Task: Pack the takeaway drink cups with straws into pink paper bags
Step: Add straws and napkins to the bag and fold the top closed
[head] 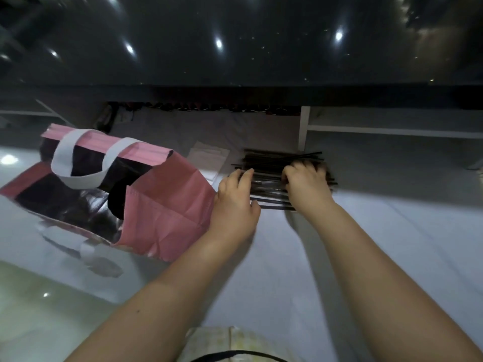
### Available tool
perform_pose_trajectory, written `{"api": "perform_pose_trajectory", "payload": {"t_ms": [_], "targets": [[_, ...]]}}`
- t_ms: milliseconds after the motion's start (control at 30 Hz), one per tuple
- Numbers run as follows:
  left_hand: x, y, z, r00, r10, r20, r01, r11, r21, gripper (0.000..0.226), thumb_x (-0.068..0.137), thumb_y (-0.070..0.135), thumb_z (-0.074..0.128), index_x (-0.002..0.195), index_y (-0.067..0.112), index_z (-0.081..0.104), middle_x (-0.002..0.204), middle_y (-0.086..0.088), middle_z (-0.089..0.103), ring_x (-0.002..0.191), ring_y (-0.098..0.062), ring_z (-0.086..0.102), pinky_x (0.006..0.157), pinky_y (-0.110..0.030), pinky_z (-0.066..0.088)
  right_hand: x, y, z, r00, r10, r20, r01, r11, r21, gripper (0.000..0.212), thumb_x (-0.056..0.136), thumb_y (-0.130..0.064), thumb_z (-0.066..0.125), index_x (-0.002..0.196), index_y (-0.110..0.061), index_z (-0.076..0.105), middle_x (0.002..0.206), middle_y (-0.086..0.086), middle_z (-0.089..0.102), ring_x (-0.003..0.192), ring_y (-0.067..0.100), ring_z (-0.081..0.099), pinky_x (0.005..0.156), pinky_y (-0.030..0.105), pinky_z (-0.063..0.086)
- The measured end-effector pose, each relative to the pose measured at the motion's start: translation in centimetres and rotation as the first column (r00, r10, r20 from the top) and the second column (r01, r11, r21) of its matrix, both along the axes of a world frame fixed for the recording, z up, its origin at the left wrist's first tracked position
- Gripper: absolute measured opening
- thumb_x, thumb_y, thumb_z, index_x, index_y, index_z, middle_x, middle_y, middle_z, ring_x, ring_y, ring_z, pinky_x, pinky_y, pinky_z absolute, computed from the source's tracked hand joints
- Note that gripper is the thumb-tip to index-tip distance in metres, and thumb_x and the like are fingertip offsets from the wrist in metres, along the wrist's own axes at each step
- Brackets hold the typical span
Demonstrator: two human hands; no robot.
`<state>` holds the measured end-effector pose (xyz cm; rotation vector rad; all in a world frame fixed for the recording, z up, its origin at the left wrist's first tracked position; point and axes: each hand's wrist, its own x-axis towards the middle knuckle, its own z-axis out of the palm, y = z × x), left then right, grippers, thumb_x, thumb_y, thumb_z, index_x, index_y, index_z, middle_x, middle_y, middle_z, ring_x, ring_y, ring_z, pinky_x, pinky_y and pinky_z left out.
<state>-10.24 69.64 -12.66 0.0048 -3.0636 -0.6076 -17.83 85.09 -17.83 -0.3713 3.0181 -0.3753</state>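
Right hand (305, 178) fingertips buried in straws (269, 163); pink bag (167, 205) interior dark, contents unclear.

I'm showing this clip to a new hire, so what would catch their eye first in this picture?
Probably the big pink bag with white handles, open at the left with something dark inside. Then the heap of black straws just right of it, with both hands on it: the left hand rests at its left edge, the right hand curls its fingers into the pile.
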Motion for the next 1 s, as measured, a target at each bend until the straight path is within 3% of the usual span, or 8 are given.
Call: {"api": "perform_pose_trajectory", "payload": {"t_ms": [167,300,400,600,700,767,867,1000], "targets": [[-0.5,-0.1,0.2,1.0,-0.003,0.021,0.004,0.999,-0.044,0.067,0.084,0.009,0.057,0.148,0.01,0.036,0.146,-0.013,0.039,0.134,-0.031,0.034,0.108,-0.043,0.034,-0.3,0.3,1.1,1.0,0.023,0.014,-0.023,1.0,-0.009,0.008,0.092,-0.012,0.053,0.097,-0.018,0.054,0.106,0.006,0.056,0.108,0.031,0.046,0.095,0.045,0.029],[-0.6,0.2,0.5,1.0,-0.015,-0.001,0.015,0.999,-0.039,0.067,0.084,0.009,0.057,0.148,0.01,0.036,0.148,-0.014,0.038,0.136,-0.03,0.032,0.112,-0.039,0.029,-0.1,1.0,2.7,0.999,0.04,-0.03,-0.039,0.999,0.014,0.028,0.082,0.005,0.047,0.1,-0.016,0.049,0.097,0.006,0.062,0.098,0.031,0.052,0.093,0.044,0.033],[-0.6,0.4,1.1,0.999,-0.028,-0.041,0.026,0.998,-0.055,0.067,0.085,0.011,0.058,0.148,0.011,0.036,0.148,-0.013,0.038,0.136,-0.029,0.031,0.113,-0.039,0.028,0.1,1.8,3.6,0.995,0.098,-0.034,-0.094,0.991,0.094,0.035,0.08,0.006,0.047,0.11,-0.011,0.047,0.102,0.01,0.061,0.093,0.033,0.057,0.075,0.038,0.035],[-0.9,1.3,3.1,0.998,-0.038,-0.043,0.033,0.993,-0.116,0.069,0.088,0.02,0.056,0.151,0.018,0.027,0.153,-0.007,0.031,0.139,-0.025,0.027,0.112,-0.04,0.03,1.6,2.5,4.9,0.981,-0.007,0.194,0.004,1.0,0.012,0.026,0.103,-0.037,0.039,0.11,-0.013,0.048,0.098,0.009,0.058,0.09,0.032,0.058,0.065,0.036,0.041],[-0.3,1.6,4.7,0.995,-0.066,-0.07,0.06,0.994,-0.087,0.07,0.089,0.02,0.055,0.152,0.02,0.024,0.154,-0.005,0.028,0.14,-0.023,0.023,0.111,-0.04,0.028,2.5,3.3,6.1,0.966,-0.07,0.247,0.113,0.98,-0.165,0.018,0.102,-0.034,0.041,0.091,-0.021,0.047,0.08,0.003,0.057,0.071,0.022,0.054,0.054,0.033,0.038],[0.3,1.7,6.1,0.989,-0.093,-0.112,0.084,0.993,-0.077,0.07,0.09,0.021,0.054,0.152,0.02,0.023,0.154,-0.005,0.028,0.14,-0.023,0.022,0.112,-0.042,0.028,3.3,3.4,7.2,0.952,-0.075,0.296,0.193,0.899,-0.392,0.018,0.101,-0.025,0.043,0.083,-0.023,0.049,0.075,0.003,0.058,0.065,0.021,0.054,0.057,0.034,0.041],[1.4,1.2,8.6,0.974,-0.12,-0.193,0.111,0.992,-0.057,0.07,0.089,0.022,0.055,0.152,0.02,0.025,0.153,-0.006,0.031,0.138,-0.024,0.025,0.111,-0.043,0.03,5.1,2.9,9.3,0.928,-0.04,0.371,0.306,0.65,-0.696,0.021,0.1,-0.011,0.042,0.088,-0.018,0.057,0.062,0.0,0.057,0.054,0.017,0.048,0.051,0.03,0.04],[2.4,0.1,11.4,0.96,-0.16,-0.229,0.138,0.984,-0.109,0.068,0.088,0.027,0.055,0.15,0.021,0.029,0.146,-0.002,0.039,0.134,-0.024,0.032,0.107,-0.042,0.033,7.0,2.2,12.5,0.906,0.122,0.406,0.321,0.428,-0.845,0.02,0.1,-0.008,0.042,0.105,-0.016,0.059,0.064,-0.003,0.056,0.053,0.012,0.047,0.05,0.024,0.04]]}}
